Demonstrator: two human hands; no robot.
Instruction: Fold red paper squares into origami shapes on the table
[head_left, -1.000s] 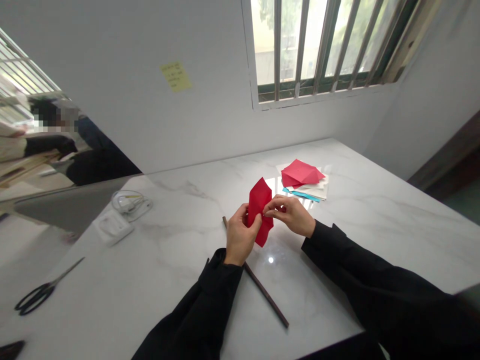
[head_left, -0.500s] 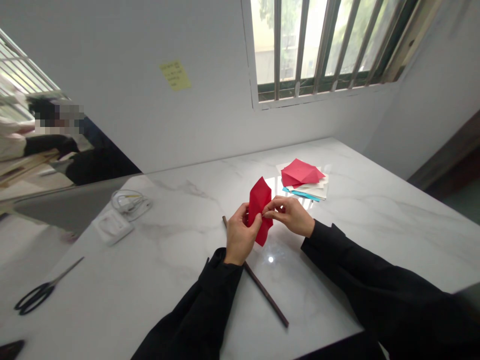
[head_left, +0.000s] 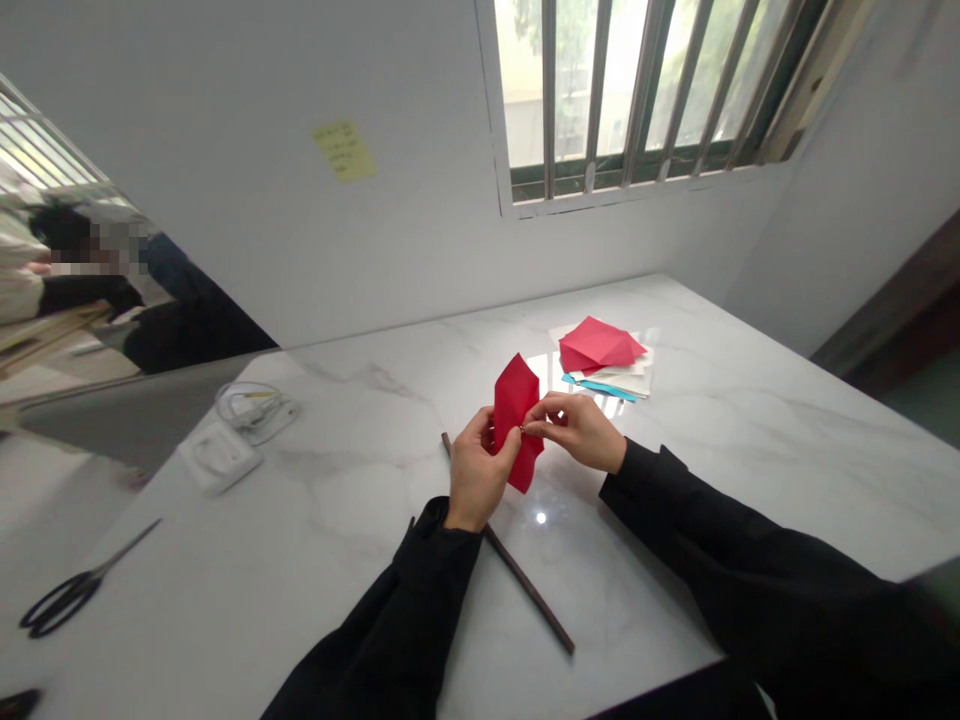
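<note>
Upright above the table is a folded piece of red paper [head_left: 516,388] with pointed ends. My left hand [head_left: 478,472] is closed on its left side, thumb pressed on the front near the middle. My right hand [head_left: 576,428] is pinched at the middle of the paper, fingertips beside my left thumb. Something tiny shows at those fingertips, too small to make out. A thin dark brown stick [head_left: 531,592] lies slantwise on the table, passing under my left wrist.
Behind my right hand lies a pile of red paper [head_left: 600,343] over white and blue sheets. Scissors [head_left: 71,598] and a white box [head_left: 217,457] with a cable are at the left on the marble-patterned table [head_left: 360,620]. A person [head_left: 82,270] sits at the far left.
The whole view has shifted slightly, so everything sits a little further left. Both hands keep nearly the same grip on the red paper.
</note>
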